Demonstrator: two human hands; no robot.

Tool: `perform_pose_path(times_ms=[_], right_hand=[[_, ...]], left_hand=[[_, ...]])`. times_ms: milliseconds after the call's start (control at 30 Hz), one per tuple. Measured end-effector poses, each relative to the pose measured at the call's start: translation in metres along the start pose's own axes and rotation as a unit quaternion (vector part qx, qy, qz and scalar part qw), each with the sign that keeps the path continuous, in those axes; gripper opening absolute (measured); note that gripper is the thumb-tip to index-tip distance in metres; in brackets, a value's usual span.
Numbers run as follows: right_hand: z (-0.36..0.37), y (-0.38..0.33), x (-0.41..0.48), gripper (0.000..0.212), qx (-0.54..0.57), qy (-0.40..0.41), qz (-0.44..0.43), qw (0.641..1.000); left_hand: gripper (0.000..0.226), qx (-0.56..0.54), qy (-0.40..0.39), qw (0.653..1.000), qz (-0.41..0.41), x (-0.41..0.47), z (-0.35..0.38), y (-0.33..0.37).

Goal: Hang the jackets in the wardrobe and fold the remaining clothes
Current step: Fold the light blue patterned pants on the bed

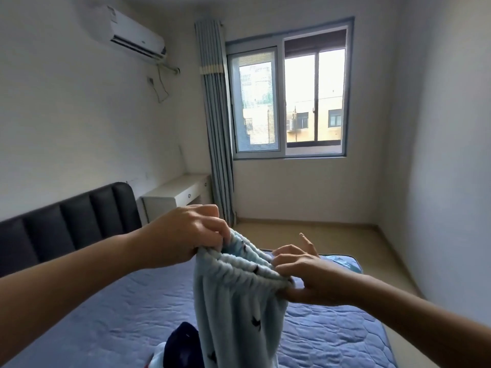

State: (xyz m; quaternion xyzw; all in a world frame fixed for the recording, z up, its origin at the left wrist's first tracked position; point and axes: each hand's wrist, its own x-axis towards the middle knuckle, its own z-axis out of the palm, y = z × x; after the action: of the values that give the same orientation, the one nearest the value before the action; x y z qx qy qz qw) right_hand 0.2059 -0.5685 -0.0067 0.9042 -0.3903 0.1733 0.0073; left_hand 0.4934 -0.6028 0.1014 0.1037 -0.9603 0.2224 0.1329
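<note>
I hold up a pair of light blue fleece trousers with small dark marks, gripped by the gathered elastic waistband. My left hand pinches the left end of the waistband. My right hand pinches the right end, with its index finger sticking out. The trouser legs hang down over the bed and run out of the bottom of the frame. A dark navy garment lies bunched on the bed at the bottom edge, partly hidden behind the trousers. No wardrobe or jackets are in view.
The bed has a blue quilted cover and a dark padded headboard on the left. A white bedside desk stands by the grey-blue curtain and the window. Bare floor lies beyond the bed.
</note>
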Motion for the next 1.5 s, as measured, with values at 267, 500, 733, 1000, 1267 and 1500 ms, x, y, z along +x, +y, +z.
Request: perform_pose_path(times_ms=[267,500,733,1000,1267,1500], right_hand=[[-0.046,-0.009,-0.003,0.020,0.058,0.029,-0.011,0.998],[-0.073,-0.020,-0.021,0.022,-0.017,0.015,-0.084,0.996],[-0.101,-0.013,-0.044,0.015,-0.114,-0.117,0.013,0.987],[-0.143,-0.002,-0.045,0.032,-0.116,-0.058,0.043,0.991],[-0.236,0.004,-0.018,0.020,-0.108,0.079,0.121,0.984],[-0.307,0.000,0.001,0.025,0.036,0.290,0.145,0.945]], left_hand=[[0.045,0.022,-0.008,0.995,-0.095,-0.030,0.010,-0.019],[0.040,0.016,0.034,0.997,-0.073,-0.014,0.003,-0.019],[0.024,0.013,-0.036,0.999,-0.038,0.000,0.005,-0.020],[0.041,0.021,0.031,0.993,-0.109,0.018,0.003,-0.039],[0.025,-0.052,0.096,0.969,-0.222,0.057,-0.048,-0.095],[0.008,-0.325,0.307,0.871,-0.205,0.114,-0.105,-0.109]])
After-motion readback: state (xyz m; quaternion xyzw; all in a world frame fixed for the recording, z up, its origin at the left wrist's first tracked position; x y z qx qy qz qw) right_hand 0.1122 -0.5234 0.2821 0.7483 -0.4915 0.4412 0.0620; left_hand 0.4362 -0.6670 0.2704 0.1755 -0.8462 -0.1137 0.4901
